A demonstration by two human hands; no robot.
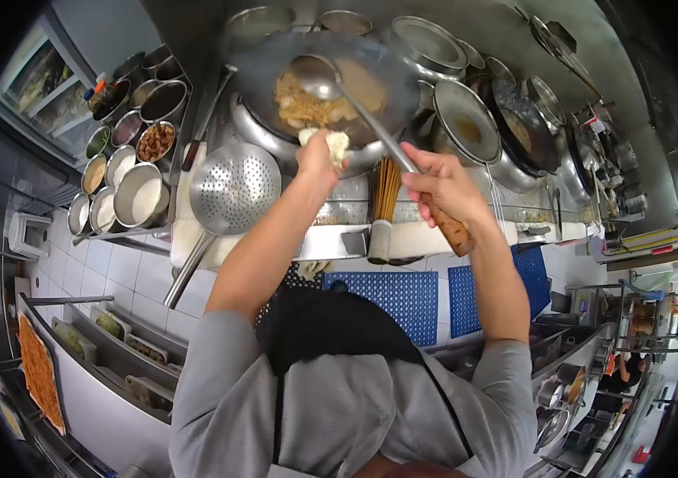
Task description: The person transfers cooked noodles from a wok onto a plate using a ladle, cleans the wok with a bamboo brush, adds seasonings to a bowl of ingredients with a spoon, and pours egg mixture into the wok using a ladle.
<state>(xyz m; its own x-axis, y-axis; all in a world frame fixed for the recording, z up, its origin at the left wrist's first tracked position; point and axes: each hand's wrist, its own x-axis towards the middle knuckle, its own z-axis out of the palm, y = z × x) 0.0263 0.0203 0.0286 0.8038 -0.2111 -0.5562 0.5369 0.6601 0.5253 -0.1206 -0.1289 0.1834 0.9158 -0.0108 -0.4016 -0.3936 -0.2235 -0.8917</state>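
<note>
A large dark wok (399, 88) sits on the stove in front of me, with yellowish noodles (295, 105) and brownish liquid inside. My left hand (317, 166) is closed around a pale bunched cloth (337, 148) at the wok's near rim; the cloth hides the part of the rim under it. In my right hand (449, 190) is a long metal ladle (371, 119), gripped near its wooden handle. The ladle's bowl is over the noodles. Below and left of the wok lies a perforated strainer (235, 187), its handle pointing toward me.
At left stand several metal containers, one with browned pieces (156, 142). A bamboo wok brush (385, 199) lies between my forearms at the stove's front edge. Right of the wok are a round strainer (466, 127) and another wok (518, 131). Blue mats (403, 303) cover the floor.
</note>
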